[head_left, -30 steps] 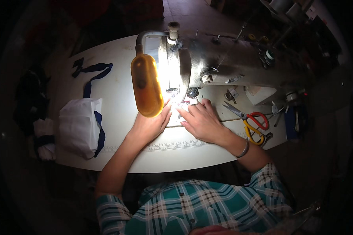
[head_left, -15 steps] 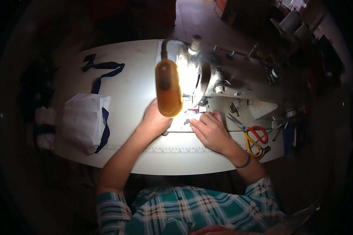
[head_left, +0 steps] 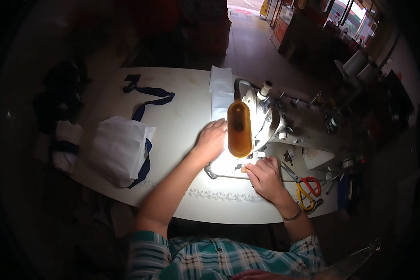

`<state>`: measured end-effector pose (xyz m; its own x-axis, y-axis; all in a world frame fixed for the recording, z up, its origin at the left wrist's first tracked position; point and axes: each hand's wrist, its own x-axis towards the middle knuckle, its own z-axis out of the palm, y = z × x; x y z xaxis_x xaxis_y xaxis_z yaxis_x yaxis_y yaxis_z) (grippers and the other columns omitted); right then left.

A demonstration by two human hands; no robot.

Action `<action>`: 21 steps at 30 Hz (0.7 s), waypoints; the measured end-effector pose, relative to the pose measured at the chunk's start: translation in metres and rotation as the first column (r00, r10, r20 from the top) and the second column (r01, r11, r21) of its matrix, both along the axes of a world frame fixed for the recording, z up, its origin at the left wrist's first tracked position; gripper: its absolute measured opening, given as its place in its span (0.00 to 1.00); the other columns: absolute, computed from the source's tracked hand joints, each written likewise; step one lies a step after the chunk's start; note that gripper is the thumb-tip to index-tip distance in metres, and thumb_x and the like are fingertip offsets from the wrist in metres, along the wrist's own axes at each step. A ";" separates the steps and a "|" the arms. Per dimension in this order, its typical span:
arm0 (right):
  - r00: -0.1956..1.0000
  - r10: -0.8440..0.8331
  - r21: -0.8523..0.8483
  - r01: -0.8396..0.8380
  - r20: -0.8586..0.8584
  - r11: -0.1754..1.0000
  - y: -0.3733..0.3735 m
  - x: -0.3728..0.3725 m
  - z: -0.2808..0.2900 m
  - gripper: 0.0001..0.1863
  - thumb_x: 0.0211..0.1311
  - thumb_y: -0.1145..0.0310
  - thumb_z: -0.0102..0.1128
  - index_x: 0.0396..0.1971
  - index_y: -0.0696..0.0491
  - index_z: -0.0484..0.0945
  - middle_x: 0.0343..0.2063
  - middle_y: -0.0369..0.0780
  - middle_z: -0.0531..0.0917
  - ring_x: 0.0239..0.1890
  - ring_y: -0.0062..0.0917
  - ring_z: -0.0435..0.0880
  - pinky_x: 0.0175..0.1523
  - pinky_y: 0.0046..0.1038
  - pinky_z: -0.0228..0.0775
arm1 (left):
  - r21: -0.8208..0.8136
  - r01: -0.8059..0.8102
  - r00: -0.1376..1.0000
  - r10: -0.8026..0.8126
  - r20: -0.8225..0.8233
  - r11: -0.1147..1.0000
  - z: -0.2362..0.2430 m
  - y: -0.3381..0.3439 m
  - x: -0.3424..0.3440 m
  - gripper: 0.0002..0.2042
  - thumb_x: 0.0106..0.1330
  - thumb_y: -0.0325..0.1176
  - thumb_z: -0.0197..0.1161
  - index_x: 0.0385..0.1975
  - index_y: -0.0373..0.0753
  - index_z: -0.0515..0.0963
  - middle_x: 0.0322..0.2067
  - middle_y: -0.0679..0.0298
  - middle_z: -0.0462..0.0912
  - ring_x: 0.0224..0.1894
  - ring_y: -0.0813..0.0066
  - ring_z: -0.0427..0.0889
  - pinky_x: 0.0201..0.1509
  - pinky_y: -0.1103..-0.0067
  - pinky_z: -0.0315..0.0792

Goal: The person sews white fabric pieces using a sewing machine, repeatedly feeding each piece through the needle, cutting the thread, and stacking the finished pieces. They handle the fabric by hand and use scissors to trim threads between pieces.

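Note:
A sewing machine [head_left: 308, 128] stands on the white table, its bed glaring under the light. My left hand [head_left: 213, 139] lies left of the needle area, fingers stretched toward the back and resting near white fabric [head_left: 222, 100]; the lamp hides part of what is beside it. On the bed, just right of the needle area, my right hand [head_left: 265, 175] has its fingers bent together, the thumb beside a small brownish piece. Whatever its fingertips grip is hidden. An amber oval lamp [head_left: 239, 130] blocks the view of the needle.
Scissors [head_left: 306, 191] with red and yellow handles lie right of my right hand. A white fabric bundle [head_left: 119, 151] with a navy strip rests at left, and a navy strap [head_left: 154, 95] trails behind it. White thread cones [head_left: 354, 64] stand at the back right.
The view has shifted, so the table sits lower and further right. My left hand has moved back along the bed's left side, fingers now visible. White fabric shows more plainly behind the lamp.

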<state>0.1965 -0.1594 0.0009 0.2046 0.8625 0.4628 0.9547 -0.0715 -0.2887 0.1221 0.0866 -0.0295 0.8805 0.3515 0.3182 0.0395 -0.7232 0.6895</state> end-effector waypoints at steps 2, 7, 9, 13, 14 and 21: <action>1.000 -0.019 0.004 0.019 -0.011 1.000 -0.004 0.003 -0.005 0.08 0.65 0.73 0.65 0.42 0.53 0.87 0.30 0.41 0.82 0.38 0.37 0.80 0.57 0.41 0.63 | -0.215 0.040 0.999 -0.041 0.000 0.976 -0.014 0.002 0.016 0.25 0.60 0.20 0.57 0.60 0.33 0.80 0.63 0.53 0.79 0.71 0.54 0.73 0.76 0.64 0.66; 0.999 -0.014 0.021 0.014 0.032 1.000 0.001 0.008 -0.008 0.08 0.62 0.74 0.68 0.41 0.54 0.87 0.29 0.41 0.82 0.37 0.36 0.81 0.57 0.41 0.68 | 0.102 -0.102 0.990 0.091 0.111 0.990 -0.029 0.009 0.021 0.24 0.60 0.24 0.61 0.60 0.34 0.81 0.66 0.54 0.78 0.75 0.56 0.68 0.80 0.55 0.56; 0.999 -0.030 0.039 0.029 0.033 0.999 -0.001 0.010 -0.009 0.08 0.61 0.74 0.68 0.40 0.55 0.87 0.29 0.41 0.82 0.37 0.36 0.82 0.57 0.41 0.68 | 0.420 -0.183 0.981 0.139 0.133 0.889 -0.008 0.002 0.012 0.23 0.59 0.24 0.63 0.58 0.34 0.82 0.64 0.54 0.78 0.75 0.56 0.68 0.81 0.53 0.54; 0.999 -0.044 0.114 0.044 0.000 0.992 -0.003 0.013 -0.009 0.05 0.62 0.75 0.68 0.38 0.54 0.87 0.27 0.42 0.84 0.36 0.38 0.82 0.55 0.40 0.68 | 0.418 -0.158 0.967 0.054 0.250 0.895 0.015 -0.004 0.000 0.18 0.53 0.22 0.67 0.47 0.33 0.85 0.53 0.54 0.82 0.65 0.57 0.76 0.74 0.60 0.62; 0.999 -0.051 0.103 0.051 -0.010 0.993 -0.002 0.012 -0.005 0.05 0.62 0.76 0.67 0.37 0.55 0.87 0.27 0.42 0.84 0.35 0.38 0.83 0.55 0.40 0.68 | 0.423 -0.154 0.967 0.049 0.249 0.893 0.013 -0.004 0.000 0.17 0.53 0.23 0.67 0.45 0.33 0.85 0.50 0.55 0.83 0.61 0.58 0.77 0.72 0.61 0.64; 0.999 -0.050 0.104 0.048 0.016 0.993 0.000 0.013 -0.007 0.03 0.61 0.74 0.68 0.34 0.55 0.86 0.26 0.42 0.84 0.33 0.37 0.82 0.52 0.38 0.69 | 0.443 -0.186 0.936 0.022 0.350 0.877 0.002 0.003 0.001 0.11 0.49 0.25 0.71 0.34 0.38 0.85 0.41 0.60 0.81 0.51 0.61 0.78 0.63 0.65 0.68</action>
<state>0.2100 -0.1594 -0.0058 0.2362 0.7986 0.5536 0.9560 -0.0891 -0.2794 0.1236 0.0893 -0.0274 0.6645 0.1747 0.7266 -0.0330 -0.9645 0.2621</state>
